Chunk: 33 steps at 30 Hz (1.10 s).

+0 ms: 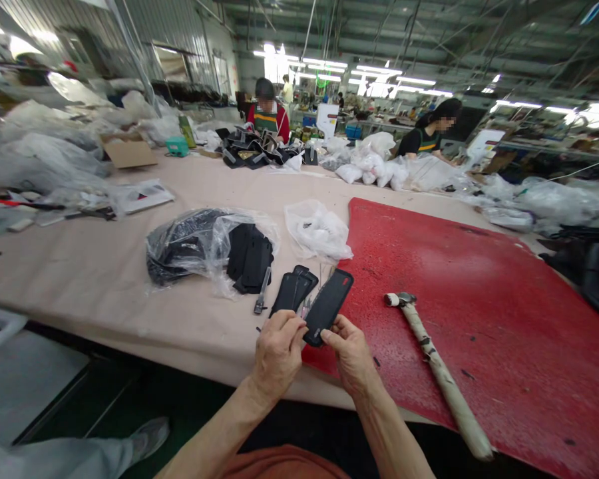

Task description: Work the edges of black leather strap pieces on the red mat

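Observation:
My right hand (350, 349) grips the lower end of a flat black piece (329, 305) with rounded corners, thumb on its face. A small red mark shows near its upper end and light lettering near its lower end. My left hand (280, 346) is closed in a pinch at the piece's lower left edge; what its fingertips hold is too small to make out. Just beyond that hand, more flat black pieces (294, 290) lie overlapping on the table. A small clear tool or brush-like item (262, 293) lies left of them.
A hammer with a wrapped handle (442, 376) lies on the red mat (519, 319) at right. Plastic bags hold black parts (194, 243) and white material (317, 229) on the covered table (104, 266). Two people sit across the table. Another person's leg and shoe (150, 436) show at lower left.

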{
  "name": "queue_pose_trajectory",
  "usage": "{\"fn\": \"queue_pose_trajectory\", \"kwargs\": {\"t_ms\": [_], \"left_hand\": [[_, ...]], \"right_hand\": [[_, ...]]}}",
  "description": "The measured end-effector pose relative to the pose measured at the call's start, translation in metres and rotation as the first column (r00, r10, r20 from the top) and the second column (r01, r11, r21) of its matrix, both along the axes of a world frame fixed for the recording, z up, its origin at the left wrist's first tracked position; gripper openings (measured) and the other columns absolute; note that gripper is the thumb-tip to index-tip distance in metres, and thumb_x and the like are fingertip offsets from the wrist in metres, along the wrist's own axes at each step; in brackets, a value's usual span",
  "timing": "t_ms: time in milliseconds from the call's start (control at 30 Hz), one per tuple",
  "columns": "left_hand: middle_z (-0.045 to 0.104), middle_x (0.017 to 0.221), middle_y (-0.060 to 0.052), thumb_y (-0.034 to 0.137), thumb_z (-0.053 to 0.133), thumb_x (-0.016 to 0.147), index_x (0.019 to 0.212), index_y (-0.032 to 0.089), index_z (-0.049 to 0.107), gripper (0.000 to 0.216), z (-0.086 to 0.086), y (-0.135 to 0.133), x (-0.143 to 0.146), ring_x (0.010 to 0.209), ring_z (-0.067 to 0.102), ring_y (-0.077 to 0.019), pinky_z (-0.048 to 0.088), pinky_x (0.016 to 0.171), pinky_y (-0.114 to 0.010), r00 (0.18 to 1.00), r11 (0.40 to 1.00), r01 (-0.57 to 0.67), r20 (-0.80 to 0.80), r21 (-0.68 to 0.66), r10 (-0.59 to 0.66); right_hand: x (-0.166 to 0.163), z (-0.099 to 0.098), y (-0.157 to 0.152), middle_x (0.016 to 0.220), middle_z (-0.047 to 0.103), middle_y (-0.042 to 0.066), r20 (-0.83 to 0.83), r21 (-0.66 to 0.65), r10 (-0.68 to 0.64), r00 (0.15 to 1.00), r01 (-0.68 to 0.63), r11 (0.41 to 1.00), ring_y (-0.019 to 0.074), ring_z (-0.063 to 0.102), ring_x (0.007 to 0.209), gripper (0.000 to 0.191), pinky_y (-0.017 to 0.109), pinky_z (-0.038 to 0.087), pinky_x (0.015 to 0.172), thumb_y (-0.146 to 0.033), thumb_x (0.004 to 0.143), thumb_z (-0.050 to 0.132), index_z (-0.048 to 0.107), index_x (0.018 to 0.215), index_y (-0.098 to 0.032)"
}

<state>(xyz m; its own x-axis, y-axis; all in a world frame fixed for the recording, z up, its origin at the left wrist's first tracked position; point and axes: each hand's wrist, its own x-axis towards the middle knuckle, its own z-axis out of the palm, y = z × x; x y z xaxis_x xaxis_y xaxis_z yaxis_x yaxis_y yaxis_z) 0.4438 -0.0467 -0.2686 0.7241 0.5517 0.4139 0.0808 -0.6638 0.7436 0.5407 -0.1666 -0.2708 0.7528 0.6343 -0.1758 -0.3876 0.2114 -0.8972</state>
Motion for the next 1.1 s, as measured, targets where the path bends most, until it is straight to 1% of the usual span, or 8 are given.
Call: {"fn": "queue_pose_trajectory", "kwargs": {"t_ms": [133,367,600,733,833,900,1000,1100], "left_hand": [[0.066,0.099,-0.01,0.016,0.049,0.095,0.098,0.018,0.067,0.018,0.005,0.0,-0.007,0.095,0.06,-0.0228,0.047,0.088,-0.039,0.989,0.941,0.147,-0.054,0.304,-0.137],[0.064,0.093,-0.01,0.017,0.047,0.096,0.096,0.016,0.064,0.016,0.001,-0.003,-0.003,0.09,0.061,-0.0224,0.051,0.081,-0.036,0.981,0.938,0.185,-0.108,0.293,-0.16],[0.062,0.086,-0.009,0.014,0.043,0.096,0.087,0.016,0.062,0.022,0.005,-0.007,0.001,0.085,0.059,-0.0214,0.05,0.077,-0.035,0.976,0.861,0.208,-0.155,0.465,-0.152],[0.06,0.083,-0.009,0.013,0.04,0.095,0.081,0.018,0.059,0.024,0.001,-0.011,0.004,0.081,0.057,-0.0218,0.048,0.073,-0.034,0.968,0.86,0.218,-0.215,0.461,-0.131],[0.058,0.079,-0.008,0.016,0.04,0.092,0.076,0.019,0.055,0.021,0.002,-0.014,0.007,0.077,0.056,-0.0209,0.046,0.07,-0.033,0.965,0.93,0.206,-0.219,0.305,-0.142],[0.057,0.074,-0.006,0.022,0.042,0.091,0.074,0.02,0.052,0.02,0.011,-0.016,0.008,0.07,0.054,-0.0179,0.045,0.066,-0.03,0.952,0.976,0.217,-0.223,0.014,-0.209],[0.057,0.067,-0.002,0.038,0.046,0.091,0.075,0.019,0.052,0.025,0.028,-0.012,0.009,0.062,0.053,-0.0139,0.045,0.061,-0.026,0.927,0.828,0.222,-0.152,-0.514,-0.343],[0.061,0.066,-0.001,0.049,0.055,0.086,0.08,0.018,0.058,0.032,0.031,0.005,0.001,0.06,0.055,-0.0135,0.046,0.06,-0.024,0.944,0.738,0.114,-0.159,-0.665,-0.288]], "right_hand": [[-0.002,0.0,0.0,0.088,0.073,0.003,0.056,-0.005,-0.035,0.998,0.036,0.999,0.0165,0.064,0.078,0.03,0.028,0.052,0.075,-0.03,0.069,0.081,0.07,0.093,-0.018],[-0.004,0.003,-0.001,0.084,0.072,0.002,0.023,-0.014,-0.051,0.998,0.051,0.999,0.0161,0.063,0.076,0.026,0.026,0.052,0.073,-0.024,0.065,0.078,0.07,0.089,-0.018],[-0.004,0.004,-0.002,0.086,0.072,0.001,0.036,-0.022,-0.053,0.998,0.053,0.998,0.0178,0.062,0.078,0.027,0.028,0.052,0.073,-0.02,0.064,0.069,0.072,0.09,-0.019],[-0.004,0.001,-0.003,0.079,0.069,0.0,0.089,-0.07,-0.048,0.995,0.055,0.996,0.0168,0.06,0.075,0.016,0.027,0.048,0.07,-0.026,0.073,0.066,0.07,0.087,-0.018],[-0.003,-0.008,-0.004,0.067,0.061,-0.003,0.158,-0.154,-0.061,0.986,0.085,0.984,0.0136,0.053,0.064,0.017,0.025,0.044,0.063,-0.034,0.08,0.065,0.064,0.074,-0.018],[0.0,-0.018,-0.005,0.061,0.057,-0.004,0.179,-0.211,-0.127,0.976,0.164,0.963,0.0126,0.05,0.06,0.022,0.024,0.04,0.06,-0.035,0.08,0.066,0.059,0.067,-0.019],[0.008,-0.032,-0.009,0.062,0.06,-0.003,0.126,-0.244,-0.244,0.962,0.268,0.932,0.0137,0.052,0.06,0.024,0.025,0.042,0.06,-0.038,0.079,0.065,0.056,0.066,-0.02],[0.016,-0.039,-0.012,0.068,0.065,0.0,0.054,-0.215,-0.255,0.965,0.26,0.941,0.0166,0.057,0.066,0.028,0.029,0.048,0.067,-0.045,0.077,0.066,0.058,0.069,-0.02]]}}
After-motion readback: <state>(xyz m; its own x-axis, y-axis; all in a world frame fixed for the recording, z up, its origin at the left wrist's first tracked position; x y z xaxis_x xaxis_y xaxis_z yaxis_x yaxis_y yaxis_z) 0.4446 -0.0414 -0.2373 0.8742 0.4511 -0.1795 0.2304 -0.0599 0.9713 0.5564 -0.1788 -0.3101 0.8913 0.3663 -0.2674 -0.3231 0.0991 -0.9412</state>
